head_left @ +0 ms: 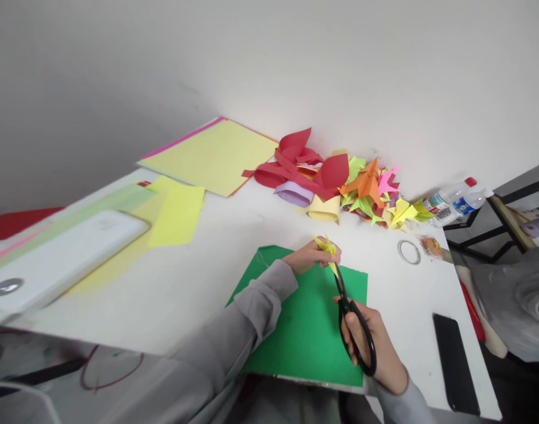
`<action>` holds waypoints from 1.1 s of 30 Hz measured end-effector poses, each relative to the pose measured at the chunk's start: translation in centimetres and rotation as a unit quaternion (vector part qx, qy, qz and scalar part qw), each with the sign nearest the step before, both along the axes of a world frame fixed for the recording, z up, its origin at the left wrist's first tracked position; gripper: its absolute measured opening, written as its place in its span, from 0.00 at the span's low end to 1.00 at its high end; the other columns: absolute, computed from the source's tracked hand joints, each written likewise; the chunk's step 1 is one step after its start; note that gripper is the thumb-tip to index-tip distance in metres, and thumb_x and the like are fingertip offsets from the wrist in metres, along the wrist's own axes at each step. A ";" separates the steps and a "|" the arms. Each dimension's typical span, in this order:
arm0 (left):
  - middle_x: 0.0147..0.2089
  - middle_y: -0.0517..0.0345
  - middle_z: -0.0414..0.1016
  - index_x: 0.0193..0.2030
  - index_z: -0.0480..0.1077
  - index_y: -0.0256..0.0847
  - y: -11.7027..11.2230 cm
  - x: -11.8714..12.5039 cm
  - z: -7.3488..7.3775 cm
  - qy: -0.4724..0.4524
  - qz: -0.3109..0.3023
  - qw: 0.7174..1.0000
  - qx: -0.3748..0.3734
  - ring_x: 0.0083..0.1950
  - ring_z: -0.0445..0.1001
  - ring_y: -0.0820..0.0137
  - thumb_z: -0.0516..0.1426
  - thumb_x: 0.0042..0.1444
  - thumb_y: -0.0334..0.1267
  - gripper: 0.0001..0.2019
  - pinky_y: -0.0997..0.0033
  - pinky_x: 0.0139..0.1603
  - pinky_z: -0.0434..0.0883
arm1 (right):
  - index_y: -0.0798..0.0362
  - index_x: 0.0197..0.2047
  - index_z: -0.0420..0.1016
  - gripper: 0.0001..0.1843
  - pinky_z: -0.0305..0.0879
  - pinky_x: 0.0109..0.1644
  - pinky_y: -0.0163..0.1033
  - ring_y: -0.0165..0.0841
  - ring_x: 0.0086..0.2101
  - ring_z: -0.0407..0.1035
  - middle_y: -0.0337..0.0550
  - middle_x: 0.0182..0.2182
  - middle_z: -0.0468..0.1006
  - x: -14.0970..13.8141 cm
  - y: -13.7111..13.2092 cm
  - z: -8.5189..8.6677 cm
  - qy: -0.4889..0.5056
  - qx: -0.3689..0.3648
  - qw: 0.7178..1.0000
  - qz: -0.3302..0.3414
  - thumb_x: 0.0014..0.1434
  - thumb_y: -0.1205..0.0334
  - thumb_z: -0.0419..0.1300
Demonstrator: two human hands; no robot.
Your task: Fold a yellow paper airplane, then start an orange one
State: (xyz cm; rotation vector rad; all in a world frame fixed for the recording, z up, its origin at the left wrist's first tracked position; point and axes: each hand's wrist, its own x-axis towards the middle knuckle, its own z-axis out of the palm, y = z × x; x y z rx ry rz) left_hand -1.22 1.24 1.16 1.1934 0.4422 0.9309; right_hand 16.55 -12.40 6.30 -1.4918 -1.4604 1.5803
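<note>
Above a green sheet (305,330), my left hand (311,257) is closed on a small folded yellow paper (330,247) with pointed tips. Black-handled scissors (366,335) are in my right hand (378,338), its fingers wrapped round the handle loops. The blades point up and away from me and meet the lower end of the yellow paper. Whether the blades are parted there is too small to tell.
Red paper shapes (291,168) and folded paper pieces (366,182) lie along the wall. Yellow sheets (212,156) and a white paper trimmer-like device (75,253) are left. Bottles (461,206), a tape ring (409,252) and a black phone (455,362) are right.
</note>
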 end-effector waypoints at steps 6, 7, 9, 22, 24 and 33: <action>0.16 0.61 0.63 0.21 0.74 0.33 0.0 0.0 0.0 0.000 -0.001 1.000 0.002 0.18 0.55 0.78 0.64 0.42 0.46 0.15 0.73 0.21 0.48 | 0.61 0.50 0.71 0.44 0.53 0.12 0.29 0.22 0.12 0.53 0.30 0.16 0.61 0.0 0.0 0.0 -0.009 0.001 1.000 0.002 0.52 0.26 0.54; 0.16 0.62 0.62 0.21 0.74 0.34 0.0 0.0 0.0 -0.001 -0.002 1.000 0.002 0.18 0.55 0.78 0.64 0.42 0.46 0.15 0.73 0.21 0.48 | 0.61 0.50 0.71 0.43 0.53 0.12 0.29 0.22 0.12 0.53 0.30 0.16 0.61 0.0 0.0 0.0 -0.011 0.000 1.000 0.000 0.52 0.26 0.54; 0.16 0.62 0.62 0.21 0.74 0.34 0.0 0.0 0.0 -0.001 -0.002 1.000 0.003 0.18 0.55 0.78 0.65 0.42 0.46 0.15 0.73 0.21 0.48 | 0.60 0.50 0.71 0.43 0.53 0.12 0.29 0.22 0.12 0.53 0.30 0.16 0.62 0.0 0.0 -0.1 -0.013 -0.002 1.000 -0.003 0.52 0.26 0.55; 0.16 0.62 0.62 0.21 0.73 0.33 0.1 0.0 -0.2 0.002 -0.001 1.000 0.004 0.18 0.54 0.78 0.64 0.43 0.46 0.15 0.73 0.20 0.48 | 0.61 0.50 0.71 0.45 0.52 0.12 0.29 0.22 0.12 0.53 0.29 0.16 0.61 -0.3 0.0 0.3 -0.018 -0.006 1.000 -0.003 0.51 0.24 0.54; 0.16 0.62 0.62 0.21 0.74 0.33 0.1 0.0 -0.1 0.003 0.001 1.000 0.003 0.18 0.54 0.78 0.64 0.42 0.46 0.15 0.72 0.20 0.47 | 0.61 0.50 0.71 0.45 0.52 0.12 0.29 0.22 0.11 0.53 0.29 0.16 0.61 -0.3 0.0 0.3 -0.019 -0.006 1.000 -0.005 0.51 0.25 0.54; 0.15 0.62 0.62 0.20 0.74 0.34 0.0 0.0 0.1 0.005 0.004 1.000 0.004 0.18 0.55 0.78 0.64 0.42 0.45 0.13 0.72 0.21 0.47 | 0.60 0.50 0.72 0.43 0.52 0.12 0.28 0.22 0.11 0.53 0.29 0.16 0.61 -0.3 0.0 0.1 -0.012 -0.005 1.000 -0.011 0.52 0.26 0.55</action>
